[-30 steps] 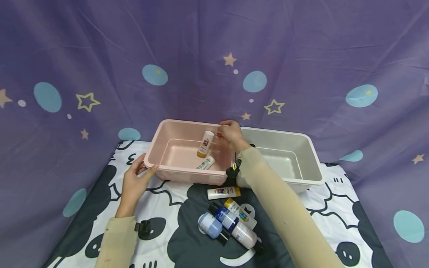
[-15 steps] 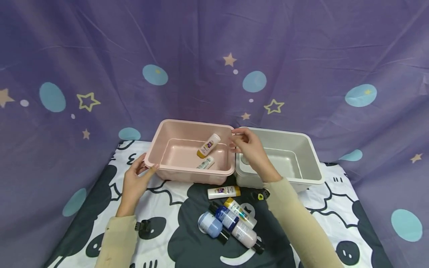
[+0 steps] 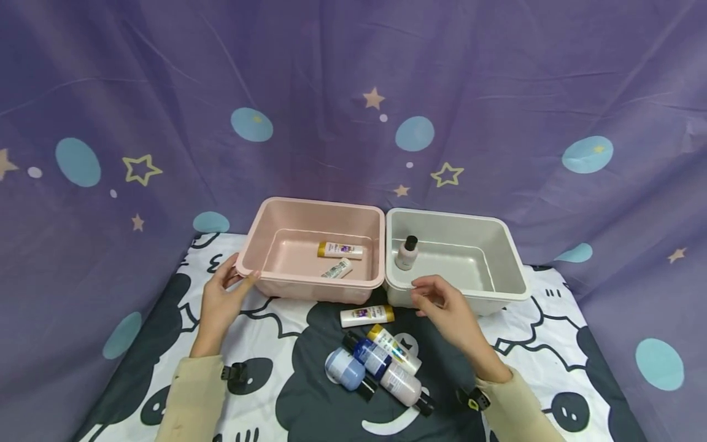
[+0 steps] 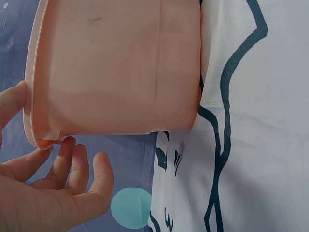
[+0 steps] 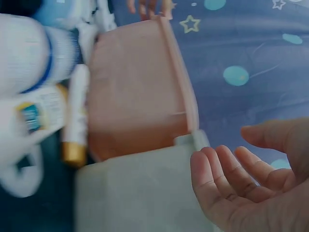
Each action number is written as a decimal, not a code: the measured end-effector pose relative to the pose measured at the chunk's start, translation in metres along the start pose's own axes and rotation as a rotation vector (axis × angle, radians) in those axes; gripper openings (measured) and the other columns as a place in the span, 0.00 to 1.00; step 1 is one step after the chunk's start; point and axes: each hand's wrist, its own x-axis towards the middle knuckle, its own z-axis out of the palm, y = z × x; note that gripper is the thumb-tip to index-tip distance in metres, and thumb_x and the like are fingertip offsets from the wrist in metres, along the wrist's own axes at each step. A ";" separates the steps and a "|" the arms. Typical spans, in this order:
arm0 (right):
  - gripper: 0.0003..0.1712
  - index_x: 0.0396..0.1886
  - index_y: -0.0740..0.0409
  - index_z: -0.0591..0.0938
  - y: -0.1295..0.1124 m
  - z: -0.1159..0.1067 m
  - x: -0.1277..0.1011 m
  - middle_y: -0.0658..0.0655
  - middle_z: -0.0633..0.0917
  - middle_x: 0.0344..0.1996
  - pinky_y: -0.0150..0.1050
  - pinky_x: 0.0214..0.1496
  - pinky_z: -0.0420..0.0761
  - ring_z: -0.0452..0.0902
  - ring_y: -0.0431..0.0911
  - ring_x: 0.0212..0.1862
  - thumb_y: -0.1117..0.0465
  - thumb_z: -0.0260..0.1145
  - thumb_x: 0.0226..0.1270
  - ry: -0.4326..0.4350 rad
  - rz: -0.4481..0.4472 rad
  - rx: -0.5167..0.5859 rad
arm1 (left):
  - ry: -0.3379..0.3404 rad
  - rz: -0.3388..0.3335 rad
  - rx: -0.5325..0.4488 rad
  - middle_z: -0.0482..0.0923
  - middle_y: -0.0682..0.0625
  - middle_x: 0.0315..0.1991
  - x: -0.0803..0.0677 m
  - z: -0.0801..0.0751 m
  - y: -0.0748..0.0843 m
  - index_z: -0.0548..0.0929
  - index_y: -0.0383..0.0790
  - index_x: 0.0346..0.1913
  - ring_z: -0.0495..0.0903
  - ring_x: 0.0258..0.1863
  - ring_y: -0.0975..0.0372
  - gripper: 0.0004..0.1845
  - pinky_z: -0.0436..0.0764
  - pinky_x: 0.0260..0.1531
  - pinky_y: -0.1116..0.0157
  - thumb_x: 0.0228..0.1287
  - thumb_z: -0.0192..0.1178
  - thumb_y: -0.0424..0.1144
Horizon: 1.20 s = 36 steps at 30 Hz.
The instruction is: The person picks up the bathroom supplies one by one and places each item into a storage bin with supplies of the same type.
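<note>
My left hand (image 3: 221,304) grips the near left corner of the pink bin (image 3: 309,291), thumb on the rim and fingers beneath it in the left wrist view. Inside that bin lie a white tube with a gold cap (image 3: 340,250) and a smaller white tube with green print (image 3: 337,269). Over the near rim of the white bin (image 3: 458,215) hovers my right hand (image 3: 450,310), fingers loosely bent with nothing in them. A small pale pink bottle with a black cap (image 3: 407,253) stands upright at that bin's left side.
In front of the bins lie a gold-capped white tube (image 3: 367,316), another such tube (image 3: 394,350), a light blue bottle (image 3: 345,368), a dark blue bottle (image 3: 372,357) and a pale pink bottle (image 3: 402,383). A purple curtain (image 3: 331,153) hangs right behind the bins.
The gold-capped tube in the pink bin has tipped from leaning to lying flat. My right hand has drawn out of that bin, rightward and nearer. The left hand stays put.
</note>
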 end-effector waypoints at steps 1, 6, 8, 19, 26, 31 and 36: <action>0.12 0.52 0.66 0.80 0.005 0.000 -0.005 0.63 0.85 0.40 0.41 0.38 0.86 0.84 0.52 0.39 0.70 0.64 0.71 0.000 0.017 -0.002 | 0.001 -0.002 0.004 0.74 0.42 0.65 0.000 0.000 0.000 0.65 0.44 0.76 0.75 0.60 0.53 0.40 0.74 0.47 0.76 0.65 0.70 0.48; 0.13 0.51 0.66 0.80 0.029 0.002 -0.029 0.61 0.86 0.39 0.43 0.36 0.86 0.84 0.53 0.38 0.70 0.67 0.68 0.009 0.063 -0.011 | 0.004 -0.005 0.019 0.73 0.42 0.66 0.000 0.001 -0.001 0.65 0.44 0.76 0.75 0.60 0.53 0.41 0.74 0.49 0.72 0.64 0.69 0.52; 0.13 0.51 0.65 0.81 0.040 0.004 -0.037 0.61 0.86 0.39 0.41 0.35 0.85 0.84 0.52 0.37 0.70 0.68 0.68 0.013 0.081 -0.040 | 0.007 -0.006 0.022 0.73 0.43 0.66 0.000 0.001 -0.001 0.65 0.44 0.76 0.75 0.61 0.53 0.41 0.75 0.50 0.70 0.64 0.69 0.52; 0.17 0.50 0.59 0.83 0.081 0.021 -0.064 0.53 0.86 0.39 0.35 0.39 0.82 0.82 0.41 0.37 0.66 0.73 0.62 -0.075 0.176 -0.273 | 0.000 -0.024 0.009 0.72 0.44 0.67 -0.001 0.001 -0.001 0.63 0.46 0.77 0.74 0.62 0.53 0.43 0.74 0.59 0.54 0.63 0.69 0.55; 0.21 0.51 0.59 0.82 0.086 0.026 -0.069 0.51 0.85 0.38 0.35 0.37 0.80 0.80 0.39 0.35 0.61 0.77 0.59 -0.149 0.128 -0.333 | -0.007 -0.013 0.003 0.71 0.43 0.68 -0.001 0.001 0.000 0.62 0.45 0.77 0.74 0.62 0.53 0.41 0.74 0.59 0.53 0.65 0.68 0.51; 0.23 0.52 0.60 0.81 0.086 0.028 -0.068 0.52 0.85 0.38 0.36 0.35 0.80 0.79 0.40 0.34 0.61 0.78 0.58 -0.177 0.088 -0.370 | -0.012 0.010 -0.005 0.71 0.41 0.67 -0.002 0.001 0.000 0.63 0.42 0.77 0.74 0.62 0.53 0.39 0.75 0.57 0.58 0.67 0.68 0.45; 0.24 0.52 0.61 0.81 0.086 0.031 -0.066 0.53 0.85 0.37 0.35 0.34 0.79 0.78 0.39 0.33 0.63 0.78 0.58 -0.200 0.066 -0.394 | -0.010 0.003 -0.009 0.72 0.42 0.67 -0.002 0.001 0.000 0.63 0.43 0.77 0.74 0.61 0.53 0.39 0.76 0.56 0.61 0.67 0.68 0.46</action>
